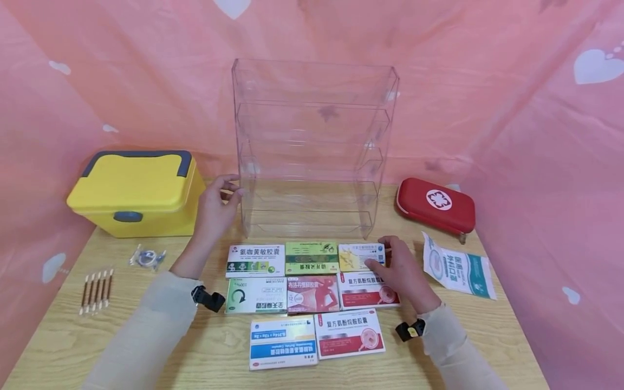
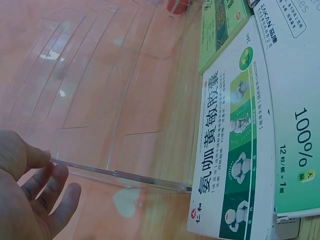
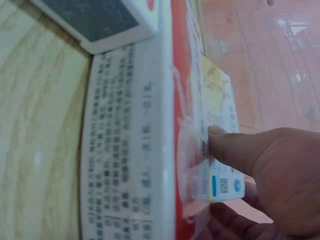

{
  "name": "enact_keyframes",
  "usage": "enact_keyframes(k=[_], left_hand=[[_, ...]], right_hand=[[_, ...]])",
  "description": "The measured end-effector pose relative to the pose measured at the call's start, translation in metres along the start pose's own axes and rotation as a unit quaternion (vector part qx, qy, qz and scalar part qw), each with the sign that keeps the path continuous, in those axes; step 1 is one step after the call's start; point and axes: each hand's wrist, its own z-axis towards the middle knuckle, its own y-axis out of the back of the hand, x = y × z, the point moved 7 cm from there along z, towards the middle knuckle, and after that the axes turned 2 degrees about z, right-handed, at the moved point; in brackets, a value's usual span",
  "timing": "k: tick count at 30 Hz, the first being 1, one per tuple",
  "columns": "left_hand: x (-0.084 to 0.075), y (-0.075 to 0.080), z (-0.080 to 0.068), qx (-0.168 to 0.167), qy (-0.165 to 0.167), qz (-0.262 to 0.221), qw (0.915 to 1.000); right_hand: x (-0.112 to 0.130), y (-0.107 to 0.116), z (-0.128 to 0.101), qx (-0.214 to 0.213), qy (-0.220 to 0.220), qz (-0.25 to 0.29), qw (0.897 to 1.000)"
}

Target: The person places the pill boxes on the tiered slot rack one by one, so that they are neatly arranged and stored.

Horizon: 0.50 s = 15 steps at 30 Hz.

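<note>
The yellow box [image 1: 361,256] lies flat on the table [image 1: 205,346] at the right end of the back row of medicine boxes, just in front of the clear rack [image 1: 312,151]. The right hand [image 1: 402,271] rests on it, thumb on its near edge and fingers curled over its right end, pinching it; the right wrist view shows the thumb [image 3: 235,147] pressed on the box's face [image 3: 217,135]. The left hand [image 1: 216,203] is at the rack's left front edge, fingers loosely bent and touching the acrylic wall; the left wrist view shows relaxed fingers [image 2: 47,187] beside the rack's lower lip [image 2: 120,172], holding nothing. Left of the yellow box sit a green box [image 1: 312,257] and a white-green box [image 1: 255,260]. Touching its near side is a red-white box [image 1: 366,291], in a row of 3. 2 more boxes lie nearest the person. A yellow case [image 1: 138,192] stands at the far left, swabs [image 1: 97,290] lie near the left edge, a red pouch [image 1: 435,205] at the far right, a mask packet [image 1: 458,268] in front of the pouch.
</note>
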Motion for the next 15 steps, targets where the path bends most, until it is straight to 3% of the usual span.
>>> enact_keyframes(k=[6, 10, 15], left_hand=[[0.000, 0.001, 0.000, 0.006, 0.001, -0.002, 1.0000], [0.001, 0.001, 0.000, 0.011, 0.002, -0.003, 0.9999], [0.002, 0.001, 0.000, 0.015, 0.005, -0.005, 0.9999]], right_hand=[[-0.002, 0.000, 0.001, -0.024, -0.011, 0.020, 0.999], [0.005, 0.004, -0.005, -0.041, 0.009, 0.026, 0.999], [0.048, 0.030, -0.025, -0.101, 0.113, -0.014, 0.988]])
